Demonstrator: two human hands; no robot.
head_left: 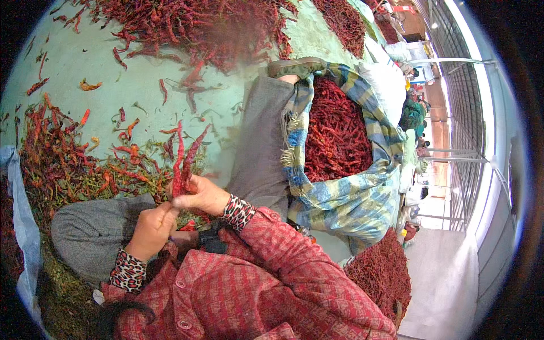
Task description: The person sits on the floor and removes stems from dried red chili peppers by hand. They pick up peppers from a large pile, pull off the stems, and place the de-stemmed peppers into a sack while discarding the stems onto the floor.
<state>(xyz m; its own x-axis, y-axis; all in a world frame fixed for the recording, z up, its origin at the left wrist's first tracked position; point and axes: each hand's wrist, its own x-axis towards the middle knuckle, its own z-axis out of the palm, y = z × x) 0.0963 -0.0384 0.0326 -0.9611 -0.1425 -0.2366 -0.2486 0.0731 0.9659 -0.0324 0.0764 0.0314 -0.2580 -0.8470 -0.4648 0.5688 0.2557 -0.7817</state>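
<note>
Two long dried red chilli peppers [180, 156] stick up from my right hand [204, 195], whose fingers and thumb are wrapped round their lower part. Just below and to the left, my left hand [152, 229] is closed in a pinch against the lower end of the chillies, touching the right hand's fingertips. What lies between the left fingertips is hidden. Beyond both hands, a heap of chilli stems and scraps [73, 164], green, orange and dull red, spreads over the pale green ground sheet [153, 85].
A large pile of red chillies [187, 25] lies at the far side. To my right, beside my grey-trousered leg [258, 136], stands an open blue-and-yellow checked sack [345, 212] full of red chillies [337, 133]. Another chilli pile [382, 275] sits at the lower right.
</note>
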